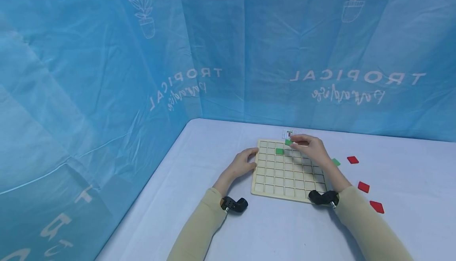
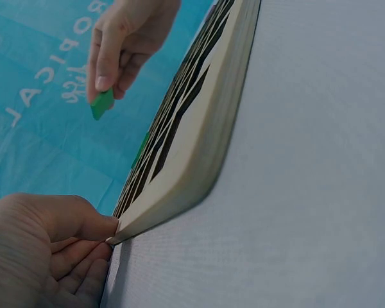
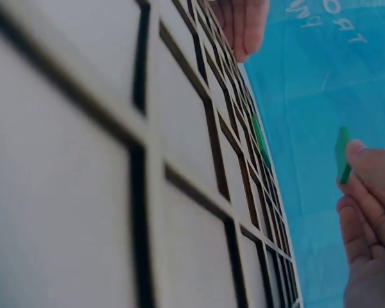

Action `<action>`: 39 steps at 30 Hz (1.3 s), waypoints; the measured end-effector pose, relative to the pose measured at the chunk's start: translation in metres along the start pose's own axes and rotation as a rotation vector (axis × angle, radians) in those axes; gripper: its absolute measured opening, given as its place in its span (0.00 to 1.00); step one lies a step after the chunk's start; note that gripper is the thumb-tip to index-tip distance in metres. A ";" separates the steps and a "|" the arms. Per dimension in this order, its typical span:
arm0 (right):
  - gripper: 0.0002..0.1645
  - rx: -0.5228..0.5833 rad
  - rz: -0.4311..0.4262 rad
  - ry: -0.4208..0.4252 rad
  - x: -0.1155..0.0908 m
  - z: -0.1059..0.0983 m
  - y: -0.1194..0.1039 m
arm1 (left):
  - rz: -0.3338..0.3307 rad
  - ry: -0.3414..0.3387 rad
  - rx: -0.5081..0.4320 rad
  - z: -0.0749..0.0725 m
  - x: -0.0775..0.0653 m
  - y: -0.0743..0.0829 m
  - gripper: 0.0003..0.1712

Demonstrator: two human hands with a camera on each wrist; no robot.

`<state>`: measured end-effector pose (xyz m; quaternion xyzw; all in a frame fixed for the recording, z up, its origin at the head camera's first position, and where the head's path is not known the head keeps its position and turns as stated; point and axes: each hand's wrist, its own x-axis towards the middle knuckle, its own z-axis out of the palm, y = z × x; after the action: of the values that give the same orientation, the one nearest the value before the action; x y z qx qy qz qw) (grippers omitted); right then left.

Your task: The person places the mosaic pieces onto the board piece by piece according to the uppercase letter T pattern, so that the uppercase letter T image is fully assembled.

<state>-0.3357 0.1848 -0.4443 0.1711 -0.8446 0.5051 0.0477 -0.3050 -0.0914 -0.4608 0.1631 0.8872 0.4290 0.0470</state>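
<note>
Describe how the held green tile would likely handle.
The green tile is probably stiff: it shows no bend in the pinch of the right hand. Small and thin, it looks light. Its flat shape makes rolling unlikely.

Head view looks down, wrists' (closer) across board (image 1: 288,174).

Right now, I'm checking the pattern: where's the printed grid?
In the head view, right of centre, the printed grid lies just beyond the board, near the right hand.

From where I stand the worktop (image 1: 270,233) looks bright, the right hand (image 1: 310,149) softly shadowing the board (image 1: 269,172). Both wrist views are dimmer; in the right one, the board's nearest part blurs.
</note>
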 end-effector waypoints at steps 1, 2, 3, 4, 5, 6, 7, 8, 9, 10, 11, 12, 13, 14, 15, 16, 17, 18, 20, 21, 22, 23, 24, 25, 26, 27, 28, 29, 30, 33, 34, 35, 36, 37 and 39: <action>0.27 -0.003 0.004 -0.002 -0.001 0.001 0.001 | -0.001 0.000 0.000 0.000 0.000 0.000 0.34; 0.27 -0.007 0.009 -0.004 -0.001 0.002 0.002 | -0.002 -0.001 0.000 0.000 0.000 0.000 0.34; 0.27 -0.013 0.012 -0.006 -0.002 0.003 0.004 | -0.003 -0.001 -0.002 0.000 0.000 0.000 0.34; 0.26 -0.021 0.013 -0.007 -0.002 0.004 0.007 | -0.003 0.000 -0.002 0.001 0.000 0.000 0.34; 0.25 -0.027 0.020 -0.007 -0.002 0.005 0.009 | -0.003 0.000 -0.001 0.001 0.000 -0.001 0.34; 0.25 -0.033 0.029 -0.006 -0.002 0.006 0.011 | -0.004 -0.001 -0.001 0.001 0.001 -0.001 0.34; 0.24 -0.038 0.034 -0.006 -0.002 0.007 0.013 | -0.004 0.001 0.000 0.001 0.001 -0.001 0.34; 0.24 -0.048 0.040 -0.004 -0.002 0.008 0.016 | -0.003 0.002 0.000 0.001 0.001 -0.001 0.34; 0.24 -0.054 0.044 -0.005 -0.002 0.009 0.019 | -0.002 0.004 0.001 0.000 0.001 -0.001 0.34; 0.24 -0.061 0.049 -0.004 -0.002 0.010 0.020 | -0.003 0.004 0.003 0.000 0.001 -0.001 0.34; 0.24 -0.065 0.052 -0.004 -0.002 0.010 0.022 | -0.002 0.004 0.003 0.000 0.001 -0.001 0.34; 0.25 -0.071 0.053 -0.004 -0.002 0.011 0.023 | 0.000 0.004 0.002 0.000 0.001 -0.001 0.34; 0.25 -0.076 0.050 -0.004 -0.003 0.011 0.025 | 0.001 0.004 0.000 0.000 0.001 -0.001 0.34; 0.25 -0.083 0.045 -0.003 -0.003 0.012 0.025 | 0.003 0.004 -0.003 0.000 0.001 -0.002 0.34; 0.25 -0.089 0.040 -0.003 -0.003 0.012 0.026 | 0.004 0.003 -0.004 0.001 0.001 -0.002 0.34; 0.25 -0.101 0.032 0.000 -0.003 0.013 0.026 | 0.004 0.003 -0.006 0.001 0.001 -0.002 0.34; 0.24 -0.113 0.024 0.001 -0.003 0.013 0.026 | 0.007 0.003 -0.009 0.001 0.002 -0.002 0.34; 0.24 -0.126 0.015 0.002 -0.003 0.014 0.026 | 0.007 0.003 -0.008 0.001 0.002 -0.002 0.34; 0.23 -0.152 -0.003 0.000 -0.003 0.014 0.026 | 0.007 0.005 -0.006 0.001 0.002 -0.003 0.34; 0.22 -0.167 -0.017 -0.003 -0.003 0.015 0.026 | 0.007 0.005 -0.005 0.001 0.002 -0.003 0.34; 0.22 -0.180 -0.025 -0.005 -0.003 0.015 0.026 | 0.007 0.006 -0.003 0.001 0.002 -0.003 0.34; 0.22 -0.192 -0.032 -0.007 -0.003 0.015 0.026 | 0.007 0.007 -0.001 0.001 0.002 -0.003 0.33; 0.22 -0.201 -0.039 -0.011 -0.003 0.016 0.026 | 0.007 0.007 0.002 0.001 0.002 -0.003 0.33; 0.22 -0.211 -0.045 -0.015 -0.003 0.016 0.026 | 0.008 0.006 0.003 0.001 0.003 -0.003 0.33; 0.22 -0.220 -0.051 -0.018 -0.003 0.016 0.026 | 0.008 0.006 0.005 0.002 0.003 -0.003 0.33; 0.22 -0.228 -0.057 -0.019 -0.003 0.016 0.026 | 0.008 0.006 0.006 0.002 0.002 -0.003 0.33; 0.22 -0.232 -0.054 -0.020 -0.003 0.016 0.026 | 0.008 0.006 0.007 0.002 0.002 -0.003 0.33; 0.23 -0.236 -0.056 -0.022 -0.003 0.016 0.026 | 0.008 0.005 0.008 0.001 0.002 -0.003 0.34; 0.23 -0.238 -0.058 -0.023 -0.003 0.016 0.026 | 0.007 0.004 0.010 0.001 0.002 -0.003 0.34; 0.23 -0.247 -0.061 -0.026 -0.003 0.016 0.025 | 0.004 0.005 0.011 0.001 0.002 -0.001 0.34; 0.23 -0.247 -0.061 -0.029 -0.003 0.016 0.024 | 0.003 0.005 0.009 0.000 0.002 -0.001 0.34; 0.23 -0.250 -0.062 -0.030 -0.003 0.017 0.024 | 0.004 0.006 0.008 0.000 0.002 -0.001 0.34; 0.23 -0.249 -0.062 -0.030 -0.003 0.017 0.024 | 0.003 0.006 0.006 0.000 0.002 -0.001 0.34; 0.23 -0.248 -0.058 -0.029 -0.003 0.016 0.023 | 0.002 0.006 0.005 0.000 0.002 -0.001 0.34; 0.23 -0.227 -0.042 -0.024 -0.003 0.015 0.021 | -0.001 0.004 0.003 0.000 0.001 -0.001 0.34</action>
<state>-0.3388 0.1816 -0.4703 0.1886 -0.8931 0.4028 0.0672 -0.3064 -0.0911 -0.4613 0.1619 0.8880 0.4281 0.0452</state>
